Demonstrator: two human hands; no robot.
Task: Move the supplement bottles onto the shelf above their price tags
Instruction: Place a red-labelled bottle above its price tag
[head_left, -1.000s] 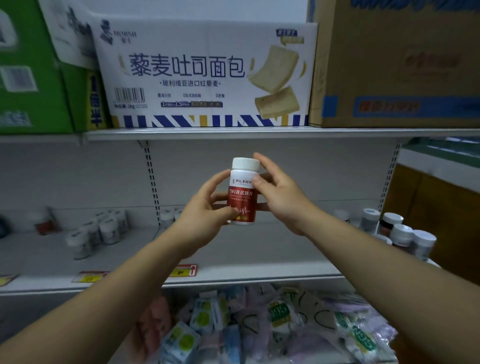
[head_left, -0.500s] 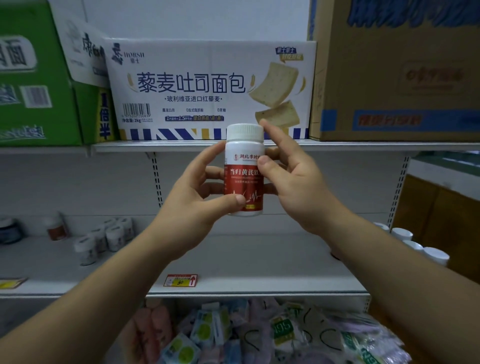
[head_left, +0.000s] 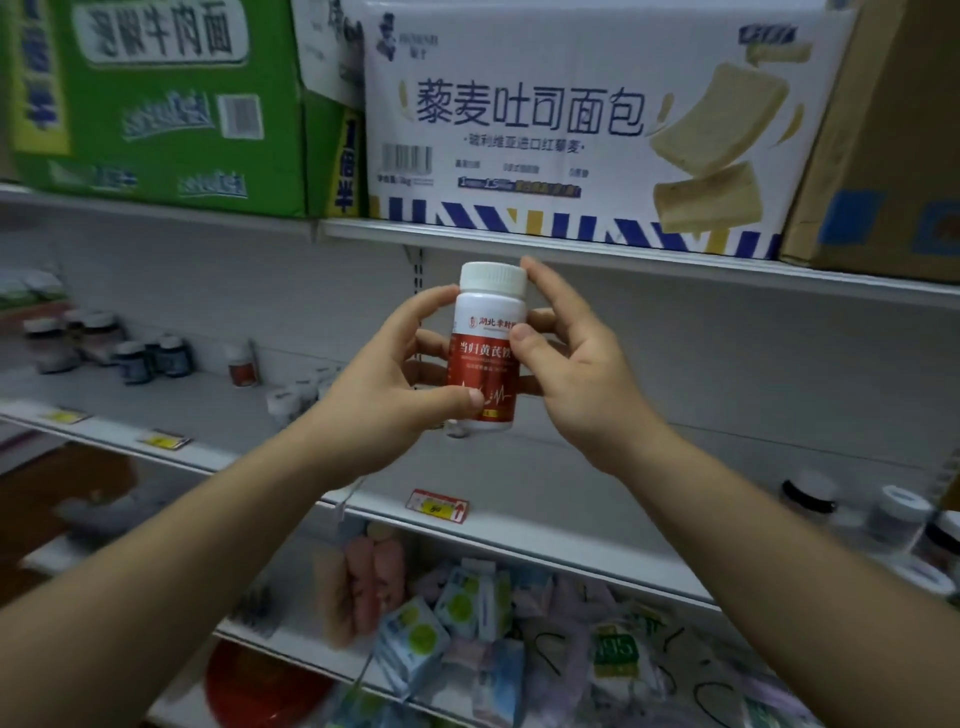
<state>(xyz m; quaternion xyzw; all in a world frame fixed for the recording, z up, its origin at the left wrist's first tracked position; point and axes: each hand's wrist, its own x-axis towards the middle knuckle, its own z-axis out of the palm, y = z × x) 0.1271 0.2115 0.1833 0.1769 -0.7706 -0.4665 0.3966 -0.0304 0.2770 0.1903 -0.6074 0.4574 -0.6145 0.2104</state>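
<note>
Supplement bottle (head_left: 485, 353) sits at frame ctr, upright, white cap on top, red label w/ white text facing the camera. It's in mid-air in front of the grey shelf (head_left: 597, 483), not touching it.

Both hands are on it. Left hand (head_left: 384, 395) comes in from approx. 8 o'clock, w/ the thumb across the lower label and the fingers curled round the back at the bottle's 9 o'clock side. Right hand (head_left: 576, 374) comes in from approx. 4 o'clock, thumb pressed on the label's right edge, index fingertip up by the cap at 1 o'clock, other fingers behind. So both hands are narrow, wrapped round the bottle.

Red-and-yellow price tag (head_left: 437, 506) is on the shelf's front edge, at 6 o'clock from the bottle and well below it.

Same shelf, 9 o'clock: a cluster of dark jars (head_left: 150, 358), w/ a small red-label bottle (head_left: 242, 366) just beside them. Yellow tags (head_left: 166, 441) are on the edge at 8 o'clock. At 4 o'clock there are white-capped bottles (head_left: 893, 514), too blurred to read.

Top shelf: white bread carton (head_left: 571, 119) at 12 o'clock, green carton (head_left: 156, 104) at 10 o'clock, brown carton (head_left: 893, 156) at 2 o'clock. They stand side by side.

Lower level, 6 o'clock: a heap of soft packets (head_left: 467, 623), blurred.
</note>
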